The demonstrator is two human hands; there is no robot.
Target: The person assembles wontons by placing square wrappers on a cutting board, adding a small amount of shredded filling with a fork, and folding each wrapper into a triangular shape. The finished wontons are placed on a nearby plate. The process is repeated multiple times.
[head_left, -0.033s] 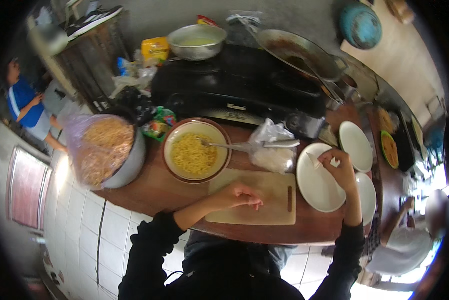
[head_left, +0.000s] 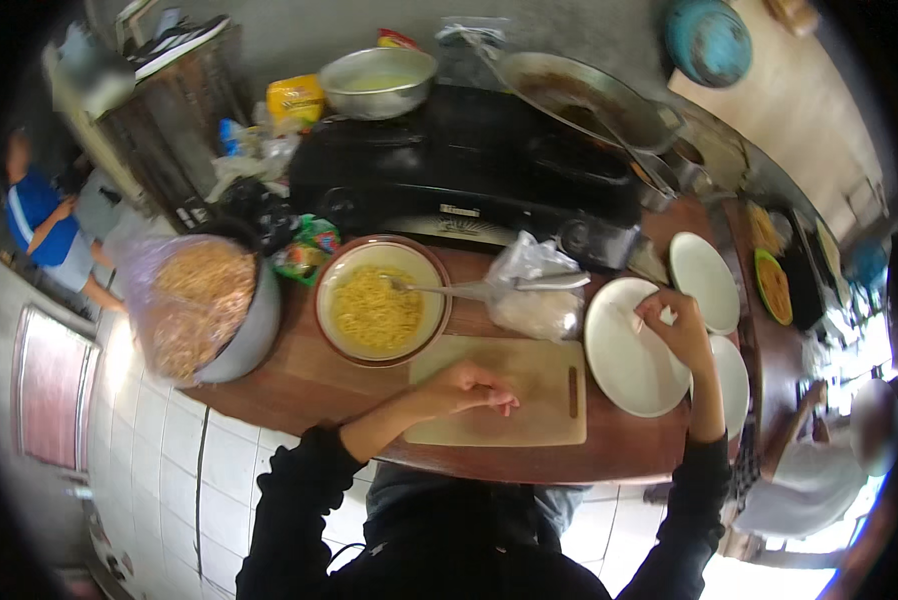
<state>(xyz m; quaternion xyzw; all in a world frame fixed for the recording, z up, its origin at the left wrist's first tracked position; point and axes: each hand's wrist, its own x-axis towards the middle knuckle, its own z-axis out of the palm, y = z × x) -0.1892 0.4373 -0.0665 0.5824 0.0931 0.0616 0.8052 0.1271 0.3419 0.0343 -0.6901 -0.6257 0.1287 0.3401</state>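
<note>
My left hand [head_left: 462, 388] hovers over the pale cutting board [head_left: 529, 420], its fingers loosely bent and nothing visible in them. Above a white oval plate [head_left: 617, 350] at the right, my right hand [head_left: 677, 328] pinches a small, thin white piece, mostly hidden by the fingers; what it is I cannot make out. Left of the plate, a knotted clear plastic bag [head_left: 534, 308] of whitish contents lies on the table. A brown-rimmed bowl [head_left: 324, 335] of yellow noodles stands behind the board, with a fork [head_left: 434, 290] resting in it.
A large pot [head_left: 262, 335] with a bag of dry noodles [head_left: 204, 295] is at the left. Behind stands a black stove [head_left: 449, 165] bearing a metal bowl [head_left: 384, 100] and a wok [head_left: 559, 75]. More white plates [head_left: 707, 280] lie right. Two other people are in the background.
The whole view has shifted slightly. My right hand stays over the plate, and less of the white piece shows between its fingers. My left hand keeps its place over the board.
</note>
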